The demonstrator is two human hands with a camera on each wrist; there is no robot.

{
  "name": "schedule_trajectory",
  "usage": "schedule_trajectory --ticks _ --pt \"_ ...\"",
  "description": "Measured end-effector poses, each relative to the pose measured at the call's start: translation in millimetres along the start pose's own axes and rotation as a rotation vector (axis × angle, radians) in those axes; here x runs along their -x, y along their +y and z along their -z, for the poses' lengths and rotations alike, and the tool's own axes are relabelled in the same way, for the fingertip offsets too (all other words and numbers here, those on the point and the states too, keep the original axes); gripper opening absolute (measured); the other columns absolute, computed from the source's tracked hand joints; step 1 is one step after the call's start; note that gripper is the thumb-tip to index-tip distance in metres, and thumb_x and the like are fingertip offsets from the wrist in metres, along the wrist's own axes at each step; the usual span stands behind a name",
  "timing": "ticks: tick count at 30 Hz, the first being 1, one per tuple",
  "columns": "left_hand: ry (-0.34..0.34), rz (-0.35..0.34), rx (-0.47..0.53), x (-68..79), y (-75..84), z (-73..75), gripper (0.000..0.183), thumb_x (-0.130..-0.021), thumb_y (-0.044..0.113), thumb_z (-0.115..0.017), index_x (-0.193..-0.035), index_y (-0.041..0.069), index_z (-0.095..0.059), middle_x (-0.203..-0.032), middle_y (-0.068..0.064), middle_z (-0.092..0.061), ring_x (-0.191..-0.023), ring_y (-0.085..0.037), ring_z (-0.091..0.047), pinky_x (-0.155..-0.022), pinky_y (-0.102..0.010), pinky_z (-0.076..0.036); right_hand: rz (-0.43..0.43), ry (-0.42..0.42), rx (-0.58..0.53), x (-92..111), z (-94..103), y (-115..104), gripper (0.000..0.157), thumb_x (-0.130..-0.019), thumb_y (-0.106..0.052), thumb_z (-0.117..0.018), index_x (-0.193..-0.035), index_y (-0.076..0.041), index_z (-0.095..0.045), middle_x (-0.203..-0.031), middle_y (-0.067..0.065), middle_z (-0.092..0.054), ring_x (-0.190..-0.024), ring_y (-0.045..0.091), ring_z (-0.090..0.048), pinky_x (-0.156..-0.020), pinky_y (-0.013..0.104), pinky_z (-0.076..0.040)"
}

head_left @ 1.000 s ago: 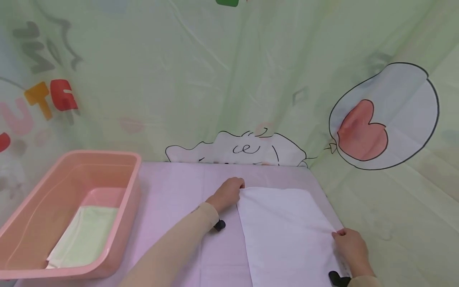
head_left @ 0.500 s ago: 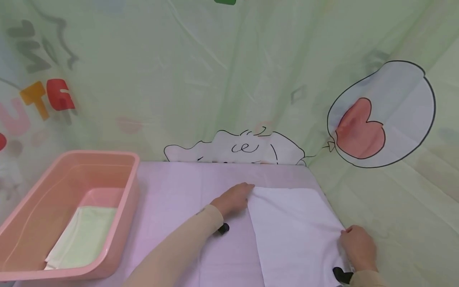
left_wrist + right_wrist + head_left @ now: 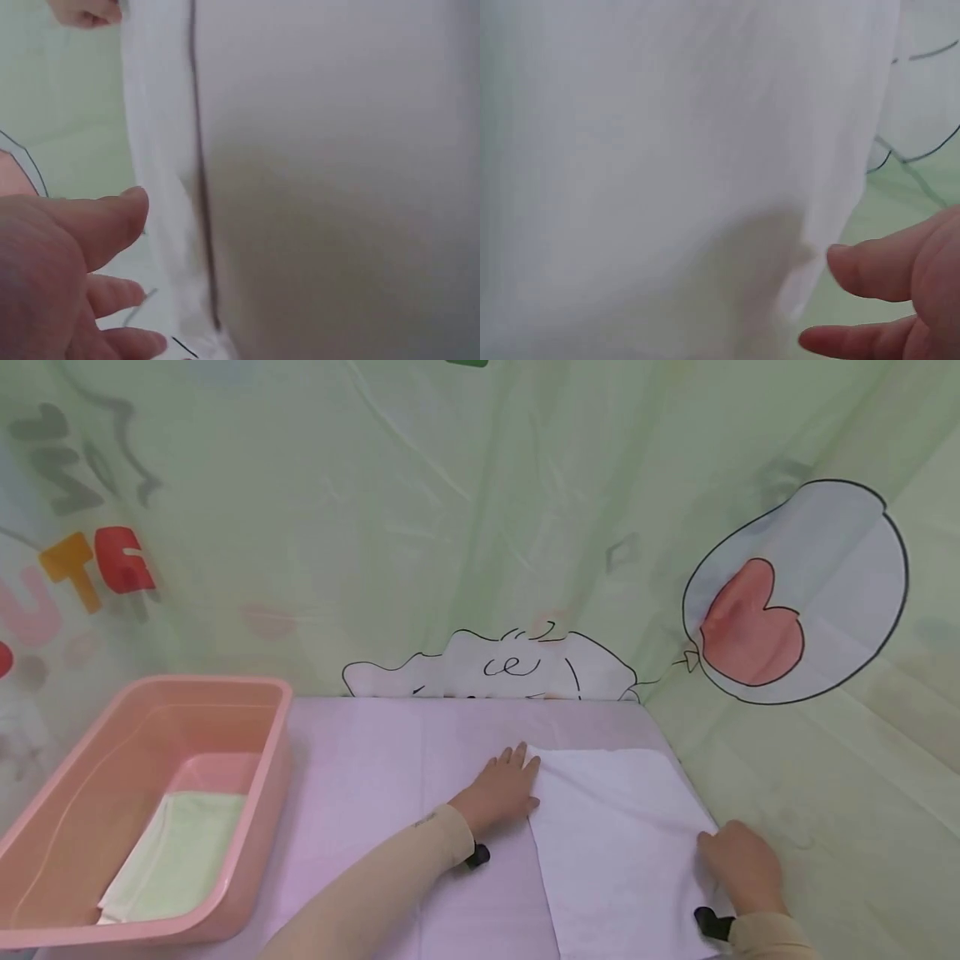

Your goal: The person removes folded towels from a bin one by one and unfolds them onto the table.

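Note:
A white cloth [image 3: 618,852] lies flat on the lilac-covered table, its surface lightly creased. At its upper left corner rests my left hand [image 3: 498,789], fingers spread and straight. The left wrist view shows that thumb [image 3: 112,221] apart from the fingers, beside the cloth's edge [image 3: 169,150]. My right hand [image 3: 744,867] is at the cloth's right edge. In the right wrist view its thumb [image 3: 877,266] and a finger stand apart, with no fabric pinched between them. A shadow falls on the cloth [image 3: 667,150] there.
To the left stands a deep pink plastic tub [image 3: 281,760] with a folded pale green cloth [image 3: 183,852] in it. A printed light green curtain [image 3: 315,527] hangs along the back and right of the table [image 3: 360,752]. Black wrist straps show at both sleeves.
The cloth has shifted to the right and been laid down. My left hand has gone from pinching its corner to spread fingers. My right hand has loosened at the right edge.

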State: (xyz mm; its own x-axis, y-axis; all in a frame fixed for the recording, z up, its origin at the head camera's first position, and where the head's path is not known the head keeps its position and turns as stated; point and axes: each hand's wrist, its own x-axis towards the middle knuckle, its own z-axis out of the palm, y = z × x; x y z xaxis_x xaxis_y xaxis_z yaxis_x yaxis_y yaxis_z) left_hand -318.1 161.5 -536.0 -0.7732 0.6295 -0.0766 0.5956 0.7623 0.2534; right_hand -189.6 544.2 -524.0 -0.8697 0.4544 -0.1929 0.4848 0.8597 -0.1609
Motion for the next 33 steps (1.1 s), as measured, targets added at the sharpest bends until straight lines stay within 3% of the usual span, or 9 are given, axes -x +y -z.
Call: schedule_trajectory --ticks 3,7,12,16,22,27,33 --pt "-0.010 0.008 -0.062 9.2 12.2 1.0 0.075 -0.107 0.053 -0.060 -0.169 0.017 -0.036 -0.179 -0.015 -0.026 -0.164 -0.037 -0.034 -0.129 -0.054 -0.037 -0.011 -0.024 0.048 4 4.5 -23 0.062 -0.101 -0.039 -0.054 -0.117 0.021 -0.056 -0.101 0.038 -0.062 -0.088 0.050 -0.061 -0.067 0.055 -0.052" --pt "-0.039 0.014 -0.084 23.8 29.1 -1.8 0.078 -0.105 0.061 -0.059 -0.169 0.023 -0.037 -0.180 -0.011 -0.026 -0.164 -0.036 -0.033 -0.129 -0.056 -0.037 0.060 -0.026 0.063 9 7.3 -57 0.078 -0.106 -0.049 -0.053 -0.138 0.022 -0.046 -0.127 0.050 -0.049 -0.114 0.071 -0.050 -0.084 0.076 -0.049" --pt "-0.063 0.008 -0.102 44.1 47.6 -7.9 0.083 -0.101 0.070 -0.059 -0.169 0.028 -0.036 -0.180 -0.007 -0.025 -0.165 -0.035 -0.030 -0.129 -0.058 -0.034 0.271 0.003 0.085 4 5.2 -92 0.085 -0.110 -0.054 -0.047 -0.156 0.017 -0.035 -0.155 0.052 -0.031 -0.139 0.074 -0.033 -0.107 0.084 -0.038" --pt "-0.078 -0.008 -0.147 58.1 59.1 -12.9 0.089 -0.097 0.077 -0.057 -0.169 0.031 -0.035 -0.180 -0.006 -0.024 -0.166 -0.034 -0.029 -0.129 -0.061 -0.033 0.342 0.019 0.094 -10 -1.5 -110 0.082 -0.111 -0.049 -0.045 -0.160 0.014 -0.030 -0.163 0.050 -0.020 -0.148 0.075 -0.022 -0.116 0.084 -0.028" --pt "-0.115 -0.038 -0.162 73.1 69.2 -24.8 0.096 -0.091 0.088 -0.053 -0.170 0.038 -0.031 -0.181 -0.004 -0.021 -0.167 -0.035 -0.025 -0.128 -0.067 -0.028 0.297 -0.113 0.042 -38 -7.4 -118 0.091 -0.112 -0.059 -0.036 -0.166 0.010 -0.016 -0.168 0.048 0.000 -0.151 0.077 -0.001 -0.117 0.089 -0.014" --pt "-0.147 -0.056 -0.138 78.8 69.8 -25.7 0.097 -0.090 0.089 -0.053 -0.170 0.039 -0.031 -0.182 -0.004 -0.020 -0.168 -0.037 -0.022 -0.129 -0.069 -0.025 0.257 -0.236 0.002 -51 -9.6 -116 0.098 -0.110 -0.066 -0.033 -0.167 0.011 -0.008 -0.166 0.049 0.009 -0.148 0.079 0.008 -0.116 0.091 -0.008" --pt "-0.167 -0.059 -0.121 77.1 65.4 -30.5 0.097 -0.089 0.091 -0.050 -0.170 0.043 -0.027 -0.183 -0.002 -0.015 -0.169 -0.034 -0.016 -0.130 -0.070 -0.020 0.217 -0.288 -0.042 -64 -15.5 -105 0.102 -0.109 -0.067 -0.034 -0.167 0.009 0.002 -0.165 0.047 0.021 -0.147 0.078 0.020 -0.116 0.091 0.002"
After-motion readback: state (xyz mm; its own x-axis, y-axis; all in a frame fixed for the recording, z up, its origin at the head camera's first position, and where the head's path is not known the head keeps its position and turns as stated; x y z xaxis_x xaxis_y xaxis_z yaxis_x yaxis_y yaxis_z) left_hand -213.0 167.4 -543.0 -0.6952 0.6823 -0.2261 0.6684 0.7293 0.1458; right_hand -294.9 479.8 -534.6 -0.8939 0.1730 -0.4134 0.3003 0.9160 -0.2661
